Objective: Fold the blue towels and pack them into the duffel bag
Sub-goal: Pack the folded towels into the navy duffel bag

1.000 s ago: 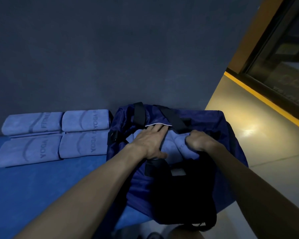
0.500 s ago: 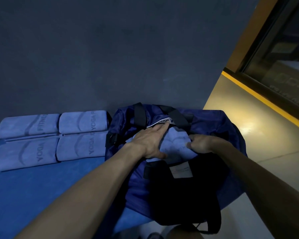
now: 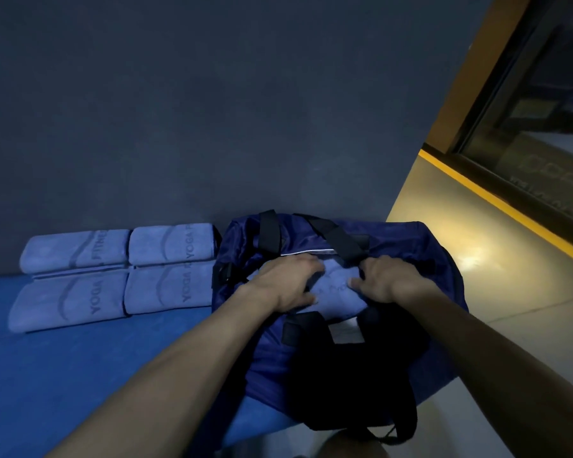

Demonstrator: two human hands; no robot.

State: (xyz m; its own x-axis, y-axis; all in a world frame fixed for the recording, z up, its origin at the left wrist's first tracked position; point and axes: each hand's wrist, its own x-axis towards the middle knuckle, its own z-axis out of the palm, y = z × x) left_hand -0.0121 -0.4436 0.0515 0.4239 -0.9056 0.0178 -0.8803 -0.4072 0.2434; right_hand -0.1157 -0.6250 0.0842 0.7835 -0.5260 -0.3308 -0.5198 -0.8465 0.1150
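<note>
A folded blue towel [image 3: 336,289] sits in the open mouth of the dark blue duffel bag [image 3: 272,355], between the two hands. The left hand [image 3: 286,282] lies on the left part of this towel with fingers curled over it, so its grip is holding the towel. The right hand [image 3: 386,276] does the same at the right edge, its fingers bent down into the cloth. The bag stands on a blue mat [image 3: 63,375] against a dark wall [image 3: 196,110], and its black straps [image 3: 267,234] fall over the far rim. Just beside the bag, to the left, 4 more folded towels [image 3: 113,276] lie on the mat in 2 rows of 2, touching each other, with "YOGA" printed on them. To the right is a shiny floor [image 3: 477,259] with a yellow line [image 3: 497,201].
</note>
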